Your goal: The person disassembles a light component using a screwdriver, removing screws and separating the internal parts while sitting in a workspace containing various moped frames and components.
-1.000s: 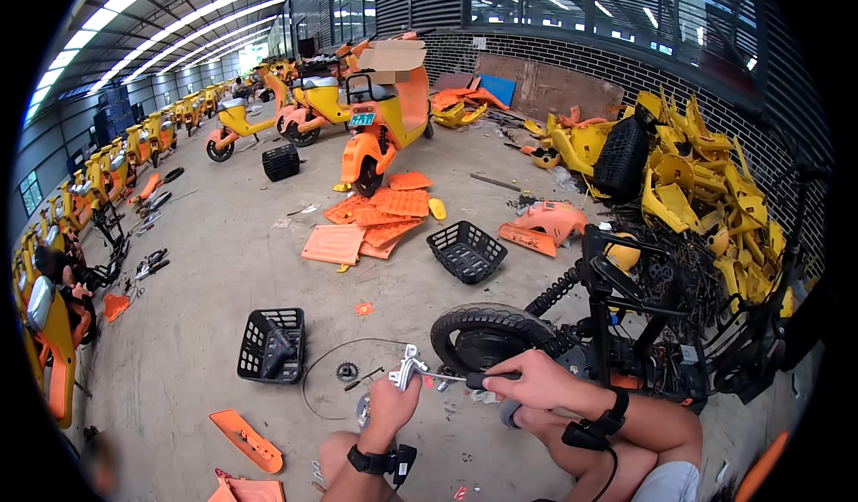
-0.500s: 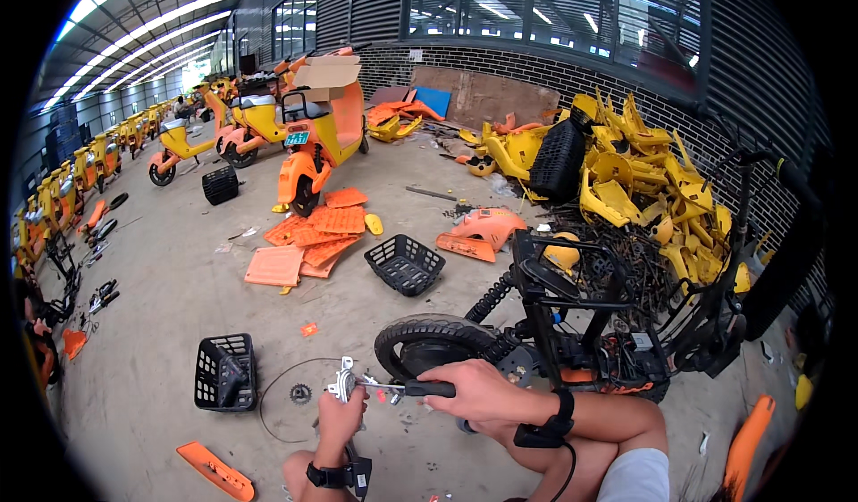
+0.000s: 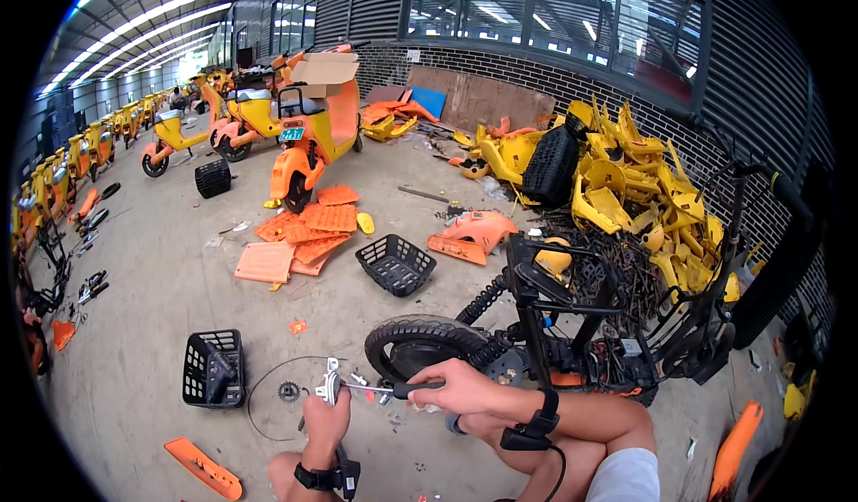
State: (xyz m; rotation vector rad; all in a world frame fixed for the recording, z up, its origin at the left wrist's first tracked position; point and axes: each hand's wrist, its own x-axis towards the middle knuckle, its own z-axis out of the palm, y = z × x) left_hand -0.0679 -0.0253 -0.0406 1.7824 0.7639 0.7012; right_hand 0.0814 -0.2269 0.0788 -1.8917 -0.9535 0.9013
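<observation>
My left hand (image 3: 327, 420) is closed around a small silver metal bracket-like part (image 3: 332, 384) and holds it above the floor. My right hand (image 3: 463, 388) grips the black handle of a screwdriver (image 3: 404, 390). Its thin metal shaft points left, the tip at the silver part; whether it sits in a screw is too small to tell. A thin black cable (image 3: 251, 395) loops over the floor beside my left hand, with a small toothed sprocket (image 3: 289, 390) inside the loop. Small loose pieces (image 3: 359, 379) lie behind the screwdriver shaft.
A black basket (image 3: 189, 372) holding a dark power drill (image 3: 220, 377) stands left. Another black basket (image 3: 396, 267) is ahead. To the right is a stripped scooter frame (image 3: 572, 310) with its wheel (image 3: 380, 350). Orange panels (image 3: 308, 234) and a yellow panel pile (image 3: 626, 176) lie beyond.
The whole view has shifted slightly, so things appear a little further left. My right hand's fingers have shifted on the screwdriver handle; both hands keep their holds.
</observation>
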